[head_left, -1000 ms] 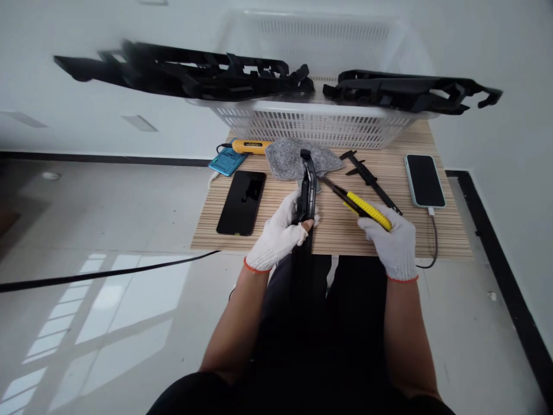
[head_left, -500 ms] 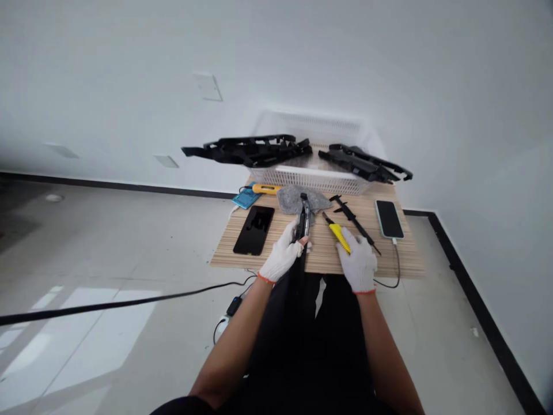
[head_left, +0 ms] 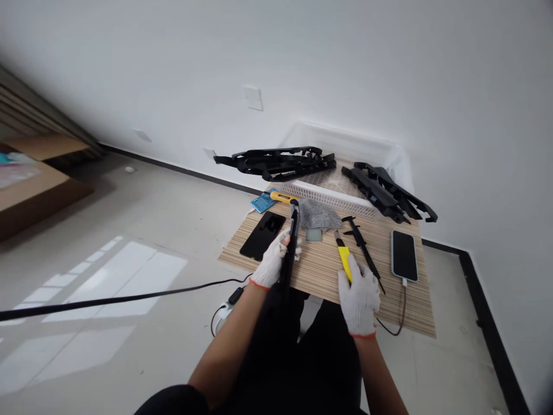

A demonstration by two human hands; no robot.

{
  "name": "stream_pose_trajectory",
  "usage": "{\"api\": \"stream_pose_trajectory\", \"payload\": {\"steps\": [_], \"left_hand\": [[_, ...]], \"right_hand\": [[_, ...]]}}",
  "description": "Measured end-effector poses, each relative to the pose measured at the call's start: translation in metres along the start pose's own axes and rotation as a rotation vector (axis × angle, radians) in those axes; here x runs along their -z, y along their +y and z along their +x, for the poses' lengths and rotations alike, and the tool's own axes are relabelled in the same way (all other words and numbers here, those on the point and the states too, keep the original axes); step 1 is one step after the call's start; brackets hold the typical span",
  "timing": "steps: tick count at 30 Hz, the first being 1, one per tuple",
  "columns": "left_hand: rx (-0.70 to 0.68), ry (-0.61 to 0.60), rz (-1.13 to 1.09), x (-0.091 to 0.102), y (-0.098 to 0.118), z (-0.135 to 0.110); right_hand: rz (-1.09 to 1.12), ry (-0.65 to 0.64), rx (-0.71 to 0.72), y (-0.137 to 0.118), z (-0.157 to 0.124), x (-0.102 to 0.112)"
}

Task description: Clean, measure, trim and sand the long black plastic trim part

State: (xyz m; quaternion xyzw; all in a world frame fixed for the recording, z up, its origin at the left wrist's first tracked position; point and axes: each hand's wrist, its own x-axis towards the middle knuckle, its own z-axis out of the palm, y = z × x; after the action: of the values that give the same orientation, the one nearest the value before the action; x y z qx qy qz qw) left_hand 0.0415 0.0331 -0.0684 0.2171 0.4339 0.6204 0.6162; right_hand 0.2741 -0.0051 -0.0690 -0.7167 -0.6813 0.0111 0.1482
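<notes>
Head: part (head_left: pixel 294 230) overhanging table (head_left: pixel 319 268) edge

A striped wooden tabletop (head_left: pixel 319 271) is shown against a white wall. A white mesh basket (head_left: pixel 341 138) is set at its far edge. A long black frame (head_left: pixel 276 163) is laid across the basket's left rim and a second frame (head_left: pixel 389 193) across its right. A grey cloth (head_left: pixel 317 215) and a black caliper (head_left: pixel 362 245) are laid in front. A dark phone (head_left: pixel 262 235) is placed at the left, a plugged-in phone (head_left: pixel 404 255) at the right.
</notes>
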Motion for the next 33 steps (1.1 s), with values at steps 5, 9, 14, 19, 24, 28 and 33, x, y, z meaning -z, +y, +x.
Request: {"api": "stream_pose_trajectory", "payload": {"steps": [5,9,14,19,24,28,33], "left_hand": [[-0.003,-0.012,-0.228,0.005,0.006,0.001],[0.030,-0.104,-0.409,0.013,0.011,-0.001],[-0.086,-0.296,-0.423,0.023,0.009,0.002],[-0.416,-0.520,-0.434,0.026,0.024,0.001],[-0.677,-0.484,-0.453,0.016,0.051,-0.016],[-0.648,-0.355,-0.433,0.016,0.062,-0.024],[-0.717,-0.352,-0.445,0.026,0.075,-0.015]], "right_hand": [[0.000,0.046,0.087,0.002,-0.001,0.002],[-0.004,0.168,0.118,-0.004,-0.006,-0.001],[0.060,0.221,0.085,-0.029,0.001,0.008],[0.068,0.093,0.299,-0.075,0.046,0.029],[-0.099,-0.204,0.498,-0.131,0.097,0.019],[-0.129,-0.241,0.460,-0.152,0.120,0.019],[0.043,-0.029,0.282,-0.144,0.128,0.074]]}}
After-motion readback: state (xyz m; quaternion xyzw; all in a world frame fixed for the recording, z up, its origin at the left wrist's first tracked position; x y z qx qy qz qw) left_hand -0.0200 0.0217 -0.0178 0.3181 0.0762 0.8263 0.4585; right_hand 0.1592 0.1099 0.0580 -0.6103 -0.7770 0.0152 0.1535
